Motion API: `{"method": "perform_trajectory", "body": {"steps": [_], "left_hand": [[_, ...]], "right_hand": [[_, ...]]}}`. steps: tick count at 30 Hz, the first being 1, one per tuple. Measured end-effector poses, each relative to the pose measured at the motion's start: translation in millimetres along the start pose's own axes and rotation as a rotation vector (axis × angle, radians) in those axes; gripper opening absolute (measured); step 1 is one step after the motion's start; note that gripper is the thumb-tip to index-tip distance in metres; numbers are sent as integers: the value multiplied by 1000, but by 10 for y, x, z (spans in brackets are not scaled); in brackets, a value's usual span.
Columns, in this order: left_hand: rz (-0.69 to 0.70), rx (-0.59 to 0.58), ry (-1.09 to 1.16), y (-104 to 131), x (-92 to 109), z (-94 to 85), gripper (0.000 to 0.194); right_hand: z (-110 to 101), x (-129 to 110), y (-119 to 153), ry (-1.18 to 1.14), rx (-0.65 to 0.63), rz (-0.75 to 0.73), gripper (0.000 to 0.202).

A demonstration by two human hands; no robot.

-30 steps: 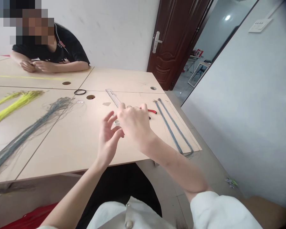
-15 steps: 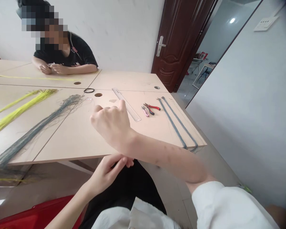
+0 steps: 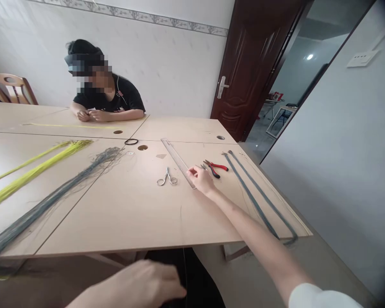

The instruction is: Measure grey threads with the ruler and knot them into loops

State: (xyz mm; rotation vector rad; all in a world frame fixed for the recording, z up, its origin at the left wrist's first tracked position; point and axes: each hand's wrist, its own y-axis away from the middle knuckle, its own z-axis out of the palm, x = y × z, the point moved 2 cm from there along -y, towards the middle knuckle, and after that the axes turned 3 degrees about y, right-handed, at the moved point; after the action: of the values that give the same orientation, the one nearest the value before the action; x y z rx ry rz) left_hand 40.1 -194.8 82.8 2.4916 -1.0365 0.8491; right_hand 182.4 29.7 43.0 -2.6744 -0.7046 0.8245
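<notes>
My left hand (image 3: 144, 282), blurred at the bottom and in front of the table edge, has its fingers closed on what looks like a thin thread (image 3: 184, 261) that runs up onto the tabletop. My right hand (image 3: 201, 179) is over the near end of a clear ruler (image 3: 176, 160), its fingertips pinched together; whether anything is between them is hidden. Silver scissors (image 3: 167, 177) lie left of the ruler. Red-and-black pliers (image 3: 216, 167) rest just beyond my right hand, with thread snips (image 3: 203, 166) mostly covered by it.
Grey-blue thread bundles (image 3: 250, 192) lie on the right. A larger grey bundle (image 3: 57, 188) and yellow bundles (image 3: 51, 164) stretch across the left. A black ring (image 3: 131, 141) is near a table hole (image 3: 143, 147). A co-worker (image 3: 112, 100) sits across the table (image 3: 115, 222).
My right hand has moved right and away from me to the ruler's near end. My left hand has dropped lower. The scissors now show where my right hand blocked the view. The camera has tilted up.
</notes>
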Motion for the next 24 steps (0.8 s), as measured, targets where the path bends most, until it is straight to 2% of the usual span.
{"method": "perform_trajectory", "body": {"steps": [1,4,6,8,10,12,16,20,24], "left_hand": [[70,59,60,-152,-27,-169,20],[119,547,329,-680,-380,-623,14],[43,825,400,-994,-732,-752,24],[-38,982,474,-1200,-1037,-750,23],[-99,1004,536,-1282,-1225,-676,19],[-143,961,577,-1266,-1293,-593,18],[-182,869,623,-1170,-1245,-504,23],[-147,789,659,-1168,-1193,-468,21],[-77,797,666,-1179,-1203,-441,18]], "right_hand": [[38,71,5,-45,15,6,18],[76,163,22,-169,74,12,18],[47,147,38,-241,110,9,19],[2,98,66,-305,131,-9,21],[-35,39,102,-363,135,-39,20],[-53,-12,142,-422,133,-64,17],[-58,-80,203,-570,104,-67,13],[-80,-139,239,-690,53,-32,14],[-117,-184,268,-737,23,-14,14]]}}
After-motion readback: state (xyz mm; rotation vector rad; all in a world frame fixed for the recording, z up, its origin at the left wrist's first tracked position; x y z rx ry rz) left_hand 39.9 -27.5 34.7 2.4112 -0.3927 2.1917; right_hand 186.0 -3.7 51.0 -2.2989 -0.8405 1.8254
